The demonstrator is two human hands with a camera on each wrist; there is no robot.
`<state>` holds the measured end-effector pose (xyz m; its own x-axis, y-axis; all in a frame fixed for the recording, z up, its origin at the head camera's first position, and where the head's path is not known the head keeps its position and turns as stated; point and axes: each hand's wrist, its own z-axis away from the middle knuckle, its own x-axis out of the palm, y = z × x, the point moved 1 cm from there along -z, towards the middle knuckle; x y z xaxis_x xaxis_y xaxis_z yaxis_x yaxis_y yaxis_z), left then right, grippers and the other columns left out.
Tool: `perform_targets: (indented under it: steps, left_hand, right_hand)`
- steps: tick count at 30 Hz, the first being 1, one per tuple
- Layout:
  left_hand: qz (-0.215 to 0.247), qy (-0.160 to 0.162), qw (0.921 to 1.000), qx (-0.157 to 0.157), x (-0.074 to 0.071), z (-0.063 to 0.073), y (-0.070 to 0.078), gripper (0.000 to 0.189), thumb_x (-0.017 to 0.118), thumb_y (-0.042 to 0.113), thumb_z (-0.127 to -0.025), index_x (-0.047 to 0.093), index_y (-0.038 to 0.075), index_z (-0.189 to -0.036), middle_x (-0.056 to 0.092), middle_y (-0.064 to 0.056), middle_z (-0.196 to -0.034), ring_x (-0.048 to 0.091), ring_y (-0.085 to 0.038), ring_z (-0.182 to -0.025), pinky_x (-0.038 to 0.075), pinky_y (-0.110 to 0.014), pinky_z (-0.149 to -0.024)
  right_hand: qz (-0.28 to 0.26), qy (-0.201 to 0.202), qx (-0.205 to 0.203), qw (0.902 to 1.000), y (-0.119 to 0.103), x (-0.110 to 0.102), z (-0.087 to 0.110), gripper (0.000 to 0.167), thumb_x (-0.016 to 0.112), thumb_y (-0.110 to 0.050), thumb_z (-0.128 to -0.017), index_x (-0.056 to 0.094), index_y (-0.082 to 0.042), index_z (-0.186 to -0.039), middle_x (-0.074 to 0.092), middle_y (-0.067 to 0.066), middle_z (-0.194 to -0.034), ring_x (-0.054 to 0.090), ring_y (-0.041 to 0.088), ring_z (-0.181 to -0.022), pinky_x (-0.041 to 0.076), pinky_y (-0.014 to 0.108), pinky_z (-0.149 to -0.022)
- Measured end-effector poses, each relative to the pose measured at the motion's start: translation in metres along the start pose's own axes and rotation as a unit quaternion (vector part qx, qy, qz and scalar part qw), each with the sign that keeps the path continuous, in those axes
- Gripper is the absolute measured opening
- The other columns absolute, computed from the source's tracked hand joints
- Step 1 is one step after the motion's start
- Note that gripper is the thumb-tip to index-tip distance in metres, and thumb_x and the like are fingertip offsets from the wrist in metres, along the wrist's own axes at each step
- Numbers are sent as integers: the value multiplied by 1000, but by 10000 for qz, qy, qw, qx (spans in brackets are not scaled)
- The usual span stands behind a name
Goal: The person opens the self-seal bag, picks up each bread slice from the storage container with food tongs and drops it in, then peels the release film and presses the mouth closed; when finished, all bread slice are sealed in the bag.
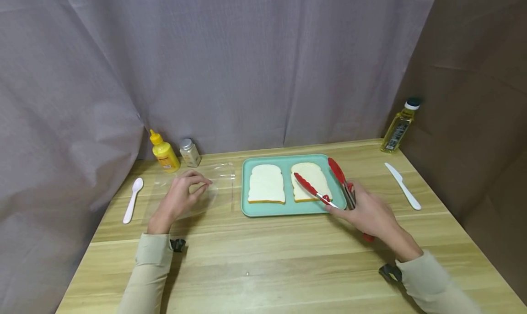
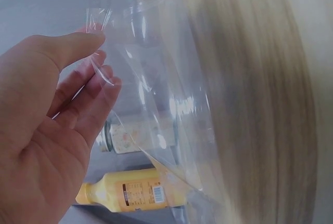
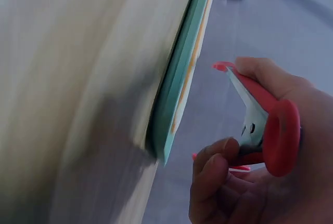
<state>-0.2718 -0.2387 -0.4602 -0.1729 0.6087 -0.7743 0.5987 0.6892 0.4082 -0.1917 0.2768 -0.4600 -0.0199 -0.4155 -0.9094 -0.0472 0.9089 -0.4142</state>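
My left hand (image 1: pixel 181 195) pinches the edge of a clear plastic bag (image 1: pixel 224 192) between thumb and fingers. In the left wrist view the bag (image 2: pixel 151 73) hangs from the fingertips with a fold standing up. My right hand (image 1: pixel 370 211) grips red-tipped metal tongs (image 1: pixel 306 184), their arms spread apart. One tip overlaps the right bread slice (image 1: pixel 306 168) in the head view; the other is over the right edge of the teal tray (image 1: pixel 263 211). A second bread slice (image 1: pixel 266 184) lies on the tray's left side. The right wrist view shows the tongs' red grips (image 3: pixel 283 135) in my fingers.
A yellow squeeze bottle (image 1: pixel 166 157) and a small shaker jar (image 1: pixel 190 154) stand at the back left. A white spoon (image 1: pixel 132 202) lies at the left, a white knife (image 1: pixel 403 186) at the right. An oil bottle (image 1: pixel 397 133) stands in the back right corner.
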Motion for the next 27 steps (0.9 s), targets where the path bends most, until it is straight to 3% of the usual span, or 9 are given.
perform_targets:
  steps: [2,6,9,16,22,27]
  left_hand:
    - [-1,13,10000,28,0,0,0,13,84,2,-93,85,8,-105,78,-9,-106,73,-29,-101,62,-50,-93]
    - [4,20,10000,52,-1,-1,1,14,84,2,-93,85,8,-105,78,-10,-106,73,-29,-101,63,-50,-92]
    - [-4,15,10000,43,-1,-1,1,14,84,2,-93,85,8,-105,78,-10,-105,73,-30,-101,63,-51,-93]
    - [0,21,10000,7,0,-2,2,14,84,1,-93,85,9,-104,78,-9,-104,73,-29,-100,63,-50,-93]
    - [7,-25,10000,1,0,-1,1,17,85,0,-91,85,9,-105,78,-9,-104,73,-28,-99,62,-49,-92]
    - [-2,-106,9999,-31,1,0,-1,17,84,0,-92,85,10,-107,78,-9,-105,72,-28,-100,63,-49,-92]
  right_hand:
    - [139,86,-156,9997,-7,4,6,119,74,-87,-80,43,-1,-156,72,25,-122,64,25,-77,44,31,-53]
    - [358,156,-321,9987,-17,11,16,110,75,-86,-79,51,-1,-145,71,14,-93,60,22,-70,40,31,-52]
    - [462,113,-340,9983,-22,14,21,105,75,-86,-79,55,-1,-137,65,7,-83,56,22,-68,38,32,-51]
    - [660,59,-189,9976,-16,14,27,117,72,-88,-80,49,1,-152,74,25,-120,71,33,-84,44,36,-53]
    - [609,93,17,9981,-8,9,28,113,70,-90,-80,52,-1,-146,73,16,-105,66,29,-78,40,35,-50]
    - [544,-18,89,9985,-3,9,27,122,68,-91,-80,45,1,-156,71,28,-129,72,40,-93,45,38,-53]
